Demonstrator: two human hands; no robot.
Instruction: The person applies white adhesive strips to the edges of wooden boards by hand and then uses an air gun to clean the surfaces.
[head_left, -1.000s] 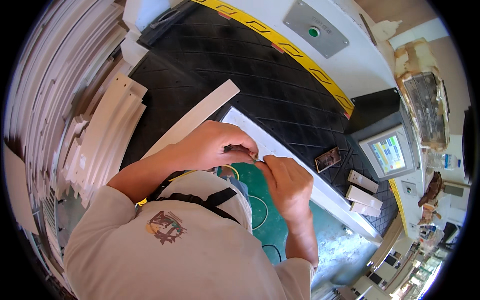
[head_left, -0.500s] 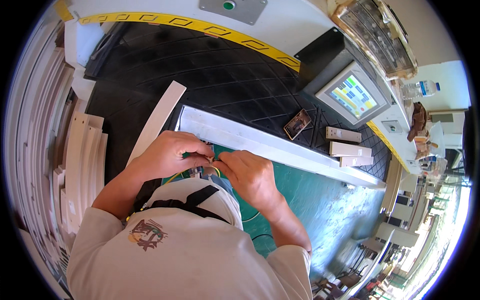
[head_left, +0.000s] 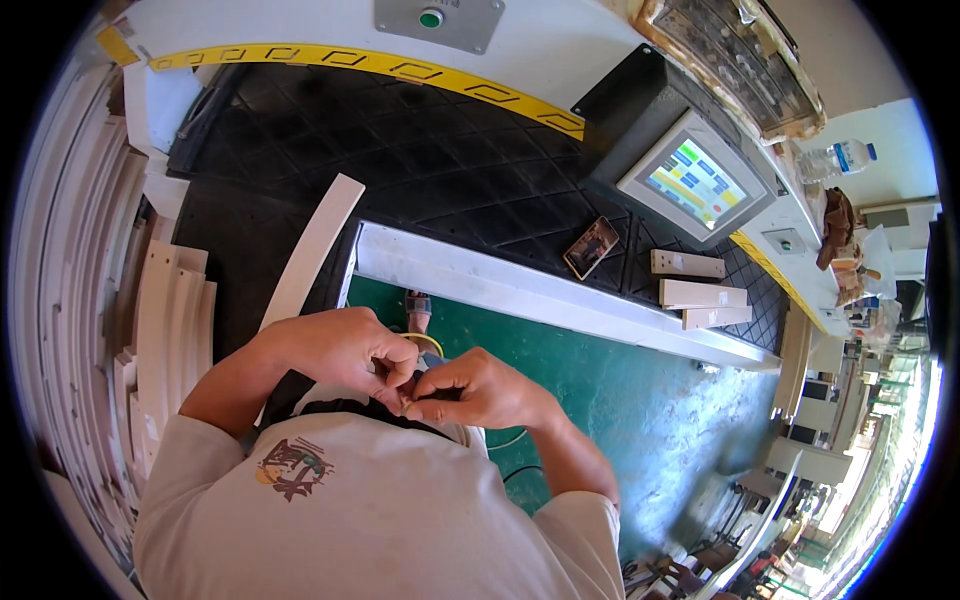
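We've got both hands together in front of the shirt [head_left: 400,490], fingertips meeting. Left hand [head_left: 352,352]: fingers curled, thumb and index pinched nearly closed. Right hand [head_left: 470,392]: thumb and forefinger likewise pinched, other fingers folded in. Between the fingertips we see a small piece [head_left: 407,403], pale, mostly hidden; too small for us to tell what it is. It sits close to the body, clear of the bench [head_left: 430,160].

On the bench's black ribbed top we have a long pale strip [head_left: 315,245] running away from the left forearm, a small open box [head_left: 591,247] right of centre, and three pale blocks [head_left: 704,294] grouped just right of it. Touchscreen [head_left: 697,182] lit, behind the blocks. Green button [head_left: 431,18] on a metal plate past the yellow strip [head_left: 400,68].

To our left, stacked boards [head_left: 165,320]. Below the hands, green floor [head_left: 570,390] with a yellow hose [head_left: 428,340].
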